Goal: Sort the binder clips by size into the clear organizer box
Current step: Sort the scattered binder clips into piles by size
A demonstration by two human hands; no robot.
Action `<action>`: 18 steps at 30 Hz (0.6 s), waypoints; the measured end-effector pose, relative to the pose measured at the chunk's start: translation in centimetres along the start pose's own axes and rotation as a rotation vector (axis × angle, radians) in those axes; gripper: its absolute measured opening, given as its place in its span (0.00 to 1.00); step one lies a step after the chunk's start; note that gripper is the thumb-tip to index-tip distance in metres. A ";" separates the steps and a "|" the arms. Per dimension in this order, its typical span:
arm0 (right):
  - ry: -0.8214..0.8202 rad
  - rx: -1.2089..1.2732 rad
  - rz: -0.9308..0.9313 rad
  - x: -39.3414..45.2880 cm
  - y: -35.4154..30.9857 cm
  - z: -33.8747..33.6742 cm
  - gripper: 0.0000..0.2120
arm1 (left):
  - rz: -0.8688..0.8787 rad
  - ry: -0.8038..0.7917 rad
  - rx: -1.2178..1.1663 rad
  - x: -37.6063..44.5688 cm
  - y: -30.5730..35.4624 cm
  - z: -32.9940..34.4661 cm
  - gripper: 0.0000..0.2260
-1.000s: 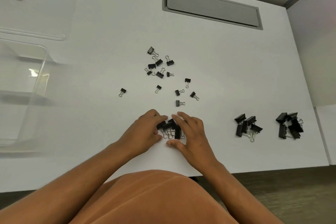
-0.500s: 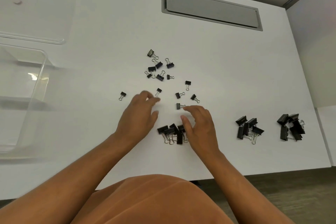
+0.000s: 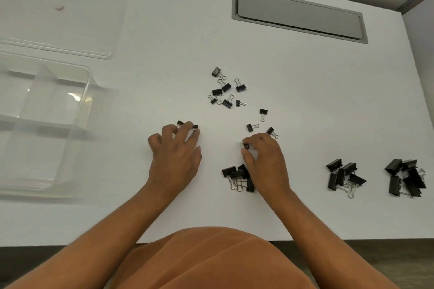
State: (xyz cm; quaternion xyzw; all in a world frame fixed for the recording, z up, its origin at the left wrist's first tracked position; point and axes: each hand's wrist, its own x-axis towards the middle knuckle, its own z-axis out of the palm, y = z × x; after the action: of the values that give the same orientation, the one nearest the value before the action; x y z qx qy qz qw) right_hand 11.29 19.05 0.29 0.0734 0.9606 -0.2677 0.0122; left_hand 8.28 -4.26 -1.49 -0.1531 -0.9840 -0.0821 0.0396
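While the left hand [image 3: 175, 157] lies palm-down on the white worktop [image 3: 305, 82] at centre frame, its fingers [image 3: 187, 128] are curled forward with the tips over two tiny binder clips: one [image 3: 180, 122] peeks out at the middle fingertips and another [image 3: 195, 127] sits at the index fingertip. Whether those clips are actually gripped or only touched cannot be told. To its right, the right hand [image 3: 265, 159] pinches a small black binder clip [image 3: 246, 146] between thumb and index finger, the other fingers curled in beside them.

Just below that pinch, touching the base of the right thumb, lies a pile of medium clips [image 3: 237, 177] with their wire handles pointing toward the lower edge. Above the hands, a loose scatter of small clips [image 3: 226, 89] lies at centre frame, and three more small ones lie apart just above the right hand: one [image 3: 263, 112], one [image 3: 251, 127] and one [image 3: 271, 131]. Toward the right edge sit two separate piles of larger clips, one [image 3: 344, 176] nearer the middle and one [image 3: 406, 177] at the far right.

At the left edge stands the clear organizer box [image 3: 84, 91], its dividers visible through the walls; no clips show in it. Its clear lid [image 3: 89, 16] lies flat in the upper left. A grey hatch [image 3: 298, 15] is set into the worktop at upper right.
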 end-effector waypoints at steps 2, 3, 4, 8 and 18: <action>0.017 0.008 0.000 0.2 -0.3 0.0 0.10 | -0.058 0.000 -0.002 -0.5 -0.8 -0.1 0.17; 0.025 0.014 -0.002 0.4 -0.5 0.0 0.10 | -0.078 0.003 -0.015 -0.5 -1.1 -0.2 0.17; 0.031 0.017 -0.006 0.6 -0.7 0.0 0.10 | -0.086 0.007 -0.034 -0.4 -1.3 -0.2 0.18; 0.066 0.004 -0.044 1.4 -1.2 0.1 0.12 | -0.026 0.024 -0.111 0.9 -1.7 0.0 0.20; 0.089 0.033 -0.085 3.6 1.1 -1.2 0.10 | -0.067 0.051 -0.242 2.4 -2.1 1.2 0.08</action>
State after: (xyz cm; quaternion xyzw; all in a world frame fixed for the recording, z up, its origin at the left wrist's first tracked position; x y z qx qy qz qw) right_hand 7.90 21.09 0.56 0.0445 0.9579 -0.2802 -0.0433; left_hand 5.32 -5.32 -2.72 -0.1216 -0.9702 -0.2053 0.0430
